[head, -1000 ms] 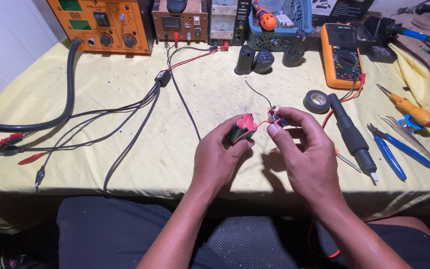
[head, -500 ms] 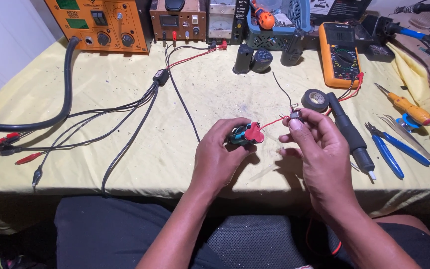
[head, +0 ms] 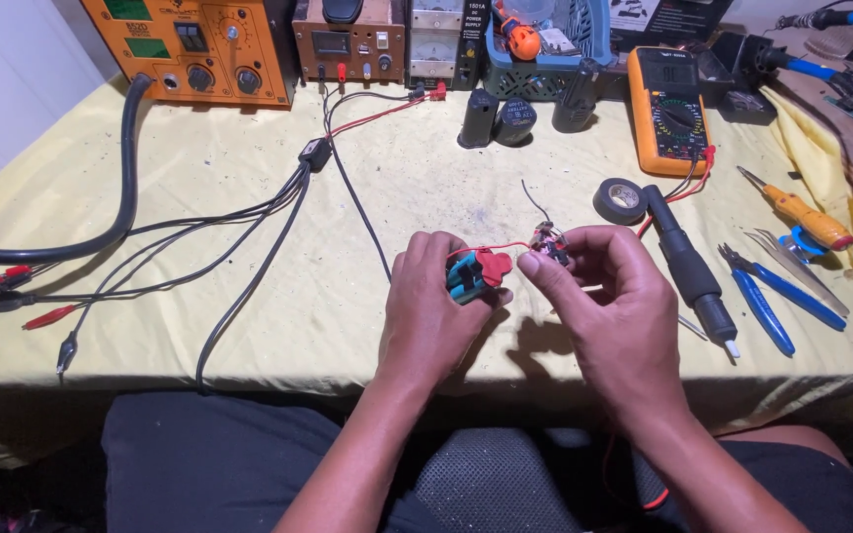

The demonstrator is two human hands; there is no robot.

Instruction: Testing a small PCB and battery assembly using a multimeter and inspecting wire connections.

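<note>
A yellow cloth (head: 249, 296) covers the bench. At the back stand an orange station (head: 194, 44) and a brown power supply (head: 348, 41). A thick black hose (head: 120, 188) curves off left. An orange meter (head: 668, 109) lies right of centre, with a tape roll (head: 619, 200), blue pliers (head: 757, 301) and an orange screwdriver (head: 802, 215) nearby.

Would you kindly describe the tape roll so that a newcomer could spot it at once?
Start at the orange multimeter at the back right of the yellow table. Just in front of it lies the tape roll, beside the black soldering iron. It is the only small black ring there.
</note>
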